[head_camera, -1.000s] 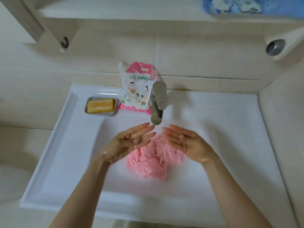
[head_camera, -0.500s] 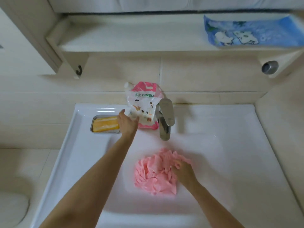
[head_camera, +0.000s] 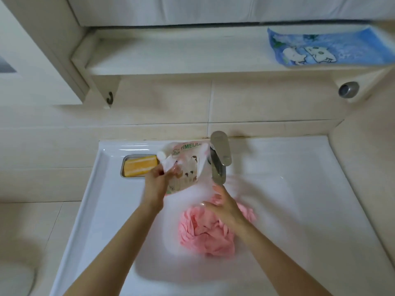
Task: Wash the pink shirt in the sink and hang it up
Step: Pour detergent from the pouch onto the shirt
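We are seeing only the person's hands and forearms. The left hand (head_camera: 155, 184) and the right hand (head_camera: 222, 207) are showing bare. The left forearm (head_camera: 119, 242) and the right forearm (head_camera: 277, 253) are running bare as well, right down to the bottom edge of the view, and both are looking slim and smooth. The fingers of the right hand are blurring, so we are making out no finer detail there.

I see white sink (head_camera: 89, 189) mid-frame | pink shirt (head_camera: 205, 238) bunched in basin, lower centre | soap dish (head_camera: 139, 166) on rim, centre left | shelf (head_camera: 171, 60) above, blue printed item (head_camera: 320, 48) upper right
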Action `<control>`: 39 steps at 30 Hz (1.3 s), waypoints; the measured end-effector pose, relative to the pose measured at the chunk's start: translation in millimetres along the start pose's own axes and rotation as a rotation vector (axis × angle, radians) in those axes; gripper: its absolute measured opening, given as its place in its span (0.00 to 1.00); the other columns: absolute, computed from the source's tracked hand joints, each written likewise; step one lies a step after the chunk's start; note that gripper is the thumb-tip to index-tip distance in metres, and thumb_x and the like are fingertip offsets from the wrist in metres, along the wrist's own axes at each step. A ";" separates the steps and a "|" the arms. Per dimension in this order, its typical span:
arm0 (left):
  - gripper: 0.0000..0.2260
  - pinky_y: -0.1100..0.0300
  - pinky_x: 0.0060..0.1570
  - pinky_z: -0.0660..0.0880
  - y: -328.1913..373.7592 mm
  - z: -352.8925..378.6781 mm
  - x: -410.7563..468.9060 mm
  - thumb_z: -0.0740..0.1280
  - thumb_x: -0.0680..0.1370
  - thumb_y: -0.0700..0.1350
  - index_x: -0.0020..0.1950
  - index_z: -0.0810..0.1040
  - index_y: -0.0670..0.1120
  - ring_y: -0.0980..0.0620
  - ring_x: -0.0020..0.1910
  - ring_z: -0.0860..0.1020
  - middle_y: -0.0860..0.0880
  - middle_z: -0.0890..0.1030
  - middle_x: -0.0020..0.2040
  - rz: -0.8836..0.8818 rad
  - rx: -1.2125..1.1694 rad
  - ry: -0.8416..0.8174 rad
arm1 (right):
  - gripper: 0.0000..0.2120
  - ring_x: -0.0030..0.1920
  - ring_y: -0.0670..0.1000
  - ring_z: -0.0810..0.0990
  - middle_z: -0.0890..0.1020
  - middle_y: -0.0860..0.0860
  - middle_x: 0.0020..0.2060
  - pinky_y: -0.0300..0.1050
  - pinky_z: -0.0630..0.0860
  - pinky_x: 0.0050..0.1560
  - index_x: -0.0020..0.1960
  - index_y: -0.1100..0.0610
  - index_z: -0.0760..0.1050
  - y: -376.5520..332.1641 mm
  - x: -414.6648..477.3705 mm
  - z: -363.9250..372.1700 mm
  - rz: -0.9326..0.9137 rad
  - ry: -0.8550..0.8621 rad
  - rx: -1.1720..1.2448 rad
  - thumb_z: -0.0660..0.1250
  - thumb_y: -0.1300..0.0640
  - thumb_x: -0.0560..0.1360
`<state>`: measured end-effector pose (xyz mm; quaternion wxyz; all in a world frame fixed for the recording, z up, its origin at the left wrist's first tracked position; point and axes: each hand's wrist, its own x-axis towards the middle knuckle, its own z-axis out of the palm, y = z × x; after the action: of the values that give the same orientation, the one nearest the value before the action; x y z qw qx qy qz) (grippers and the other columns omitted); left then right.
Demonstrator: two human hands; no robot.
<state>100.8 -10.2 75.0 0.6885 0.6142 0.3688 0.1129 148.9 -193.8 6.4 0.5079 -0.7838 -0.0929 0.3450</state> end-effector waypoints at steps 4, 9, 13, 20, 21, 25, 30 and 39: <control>0.04 0.61 0.31 0.77 7.0 -32.8 -34.9 0.68 0.75 0.37 0.40 0.81 0.41 0.52 0.32 0.81 0.48 0.82 0.33 -0.031 -0.087 -0.109 | 0.49 0.73 0.46 0.62 0.61 0.48 0.74 0.51 0.65 0.71 0.75 0.47 0.56 -13.8 -5.7 4.7 -0.079 -0.196 0.087 0.80 0.50 0.61; 0.14 0.59 0.34 0.78 -10.1 -21.3 -49.0 0.74 0.67 0.44 0.47 0.80 0.36 0.43 0.40 0.80 0.40 0.83 0.42 -0.182 -0.044 -0.277 | 0.21 0.44 0.40 0.83 0.82 0.48 0.50 0.33 0.77 0.38 0.56 0.53 0.73 -15.5 -26.9 -1.8 -0.046 -0.336 0.201 0.72 0.70 0.69; 0.26 0.60 0.34 0.78 -3.4 -6.7 -42.0 0.73 0.73 0.47 0.67 0.67 0.48 0.49 0.46 0.81 0.48 0.79 0.53 0.002 0.094 -0.177 | 0.21 0.45 0.46 0.84 0.85 0.50 0.48 0.34 0.76 0.33 0.59 0.56 0.75 -1.1 -40.6 -29.4 0.026 -0.237 0.242 0.76 0.61 0.68; 0.14 0.58 0.34 0.80 23.2 5.9 -30.0 0.66 0.78 0.37 0.62 0.73 0.47 0.53 0.37 0.80 0.48 0.76 0.41 0.494 0.442 -0.346 | 0.27 0.35 0.42 0.81 0.86 0.46 0.44 0.36 0.67 0.27 0.58 0.53 0.76 2.1 -62.1 -82.2 0.123 -0.180 0.126 0.77 0.54 0.60; 0.12 0.59 0.33 0.80 24.1 9.6 -29.0 0.65 0.78 0.36 0.60 0.74 0.45 0.53 0.34 0.79 0.48 0.76 0.39 0.519 0.479 -0.369 | 0.27 0.33 0.42 0.80 0.85 0.46 0.44 0.37 0.64 0.26 0.58 0.51 0.76 2.4 -63.8 -87.8 0.134 -0.178 0.093 0.77 0.52 0.60; 0.09 0.54 0.33 0.72 15.5 19.1 -25.8 0.57 0.82 0.48 0.54 0.68 0.42 0.49 0.32 0.73 0.50 0.73 0.38 0.623 0.713 -0.370 | 0.27 0.37 0.44 0.81 0.85 0.44 0.46 0.36 0.68 0.28 0.57 0.49 0.76 2.8 -69.1 -105.7 0.149 -0.199 0.016 0.77 0.51 0.59; 0.16 0.52 0.37 0.66 6.6 26.6 -23.9 0.47 0.82 0.56 0.47 0.62 0.43 0.39 0.39 0.75 0.48 0.72 0.38 0.606 1.018 -0.280 | 0.25 0.37 0.40 0.82 0.85 0.42 0.41 0.33 0.72 0.30 0.55 0.50 0.76 2.9 -72.2 -111.4 0.130 -0.205 0.001 0.77 0.54 0.59; 0.10 0.67 0.29 0.70 2.3 46.3 -37.0 0.52 0.83 0.47 0.48 0.64 0.40 0.55 0.31 0.71 0.50 0.73 0.39 0.572 0.788 -0.483 | 0.35 0.50 0.47 0.80 0.82 0.46 0.52 0.41 0.75 0.42 0.64 0.49 0.70 24.5 -54.2 -110.6 0.087 -0.234 -0.013 0.78 0.51 0.59</control>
<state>105.4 -67.5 89.6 0.4132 0.9101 0.0326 0.0046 173.8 -313.1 36.7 0.4729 -0.7448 -0.1199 0.4552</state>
